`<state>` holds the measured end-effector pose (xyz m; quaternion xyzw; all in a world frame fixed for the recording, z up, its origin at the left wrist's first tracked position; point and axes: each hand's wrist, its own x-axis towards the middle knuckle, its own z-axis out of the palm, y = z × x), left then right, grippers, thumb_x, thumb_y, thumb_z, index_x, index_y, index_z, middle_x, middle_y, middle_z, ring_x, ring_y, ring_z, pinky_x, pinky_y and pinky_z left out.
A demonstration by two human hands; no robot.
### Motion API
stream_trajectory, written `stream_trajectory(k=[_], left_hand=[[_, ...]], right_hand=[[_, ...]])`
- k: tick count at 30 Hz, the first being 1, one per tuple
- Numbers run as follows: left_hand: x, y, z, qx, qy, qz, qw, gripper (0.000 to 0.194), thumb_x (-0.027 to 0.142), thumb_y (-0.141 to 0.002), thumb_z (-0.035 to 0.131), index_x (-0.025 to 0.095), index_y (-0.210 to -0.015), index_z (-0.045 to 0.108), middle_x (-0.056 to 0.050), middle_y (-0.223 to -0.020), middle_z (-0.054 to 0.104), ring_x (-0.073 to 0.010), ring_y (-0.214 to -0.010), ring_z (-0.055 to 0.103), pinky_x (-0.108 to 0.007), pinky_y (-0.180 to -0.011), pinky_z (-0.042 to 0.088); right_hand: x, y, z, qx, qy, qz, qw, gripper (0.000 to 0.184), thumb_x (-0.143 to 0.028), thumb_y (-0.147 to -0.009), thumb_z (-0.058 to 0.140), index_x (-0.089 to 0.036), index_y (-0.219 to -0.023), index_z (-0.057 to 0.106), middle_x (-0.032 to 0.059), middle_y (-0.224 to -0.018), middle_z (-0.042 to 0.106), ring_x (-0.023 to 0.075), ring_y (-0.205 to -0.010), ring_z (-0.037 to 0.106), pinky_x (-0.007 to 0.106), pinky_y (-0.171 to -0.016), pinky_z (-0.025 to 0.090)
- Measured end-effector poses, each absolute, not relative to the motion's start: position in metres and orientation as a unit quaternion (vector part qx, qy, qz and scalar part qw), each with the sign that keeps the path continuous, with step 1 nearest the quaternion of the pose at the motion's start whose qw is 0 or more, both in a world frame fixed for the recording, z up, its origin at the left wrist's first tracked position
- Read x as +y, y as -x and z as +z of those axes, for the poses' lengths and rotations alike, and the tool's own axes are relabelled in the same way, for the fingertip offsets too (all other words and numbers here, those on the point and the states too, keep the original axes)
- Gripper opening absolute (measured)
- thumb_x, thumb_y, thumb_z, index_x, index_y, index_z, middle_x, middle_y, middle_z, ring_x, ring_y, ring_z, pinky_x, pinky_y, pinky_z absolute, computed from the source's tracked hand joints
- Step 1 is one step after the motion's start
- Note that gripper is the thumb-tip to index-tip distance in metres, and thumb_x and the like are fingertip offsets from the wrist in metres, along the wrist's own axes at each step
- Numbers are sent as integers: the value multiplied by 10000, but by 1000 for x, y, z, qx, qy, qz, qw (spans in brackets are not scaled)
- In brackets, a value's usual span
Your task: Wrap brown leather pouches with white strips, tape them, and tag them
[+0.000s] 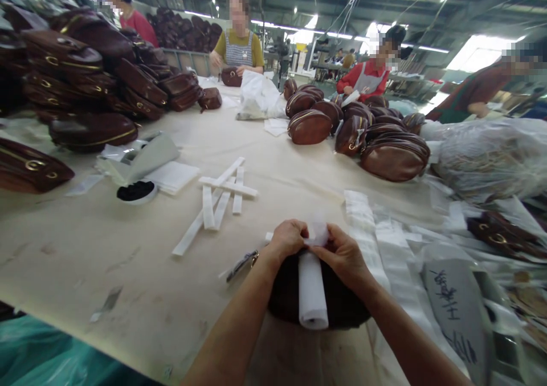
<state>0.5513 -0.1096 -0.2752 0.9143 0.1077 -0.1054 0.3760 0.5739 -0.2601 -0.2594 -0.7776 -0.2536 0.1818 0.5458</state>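
Observation:
A dark brown bag (284, 295) lies on the table in front of me, partly covered by my hands and forearms. On top of it rests a rolled white sheet (313, 292), its open end facing me. Just beyond the roll, my left hand (290, 235) and my right hand (344, 255) close in pinches on a thin, see-through white wrapping piece (317, 233). Whether this piece is part of the roll I cannot tell. To the left of the bag, a metal clasp with a grey-wrapped strap end (243, 265) sticks out.
Loose white strips (222, 204) lie crossed left of centre. Behind them sit a white holder (141, 158) and a dish with black contents (135, 192). Brown bags pile up at left (94, 78) and right (395, 152). White sheets (363, 221) lie at right. Several people work across the table.

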Motion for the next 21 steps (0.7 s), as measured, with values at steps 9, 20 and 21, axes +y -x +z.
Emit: stream_trajectory(k=[9,20,21], left_hand=[[-108,-554,-275,125,-913,-109,372,197,107,-631,594,153,-805,674,-37,-790,676,-167,-764,599,-235,-682,465],[-103,-550,-270,82,-888,-107,440,398,-38,-590,453,111,-877,684,-23,-792,688,-121,-726,611,-171,-629,464],[-103,-550,-267,81,-890,-104,437,384,-34,-596,450,102,-868,685,-29,-782,688,-129,-724,614,-184,-643,473]], right_hand=[[-254,-555,-235,-371,856,75,353,124,-161,-744,514,-198,-648,582,6,-682,593,122,-602,531,231,-575,407],[-290,-520,-264,-497,790,-29,358,499,7,-630,407,-224,-998,654,58,-928,675,195,-952,620,336,-826,524],[-290,-519,-264,-498,792,-28,352,501,9,-624,412,-227,-992,657,55,-912,678,201,-952,620,356,-845,517]])
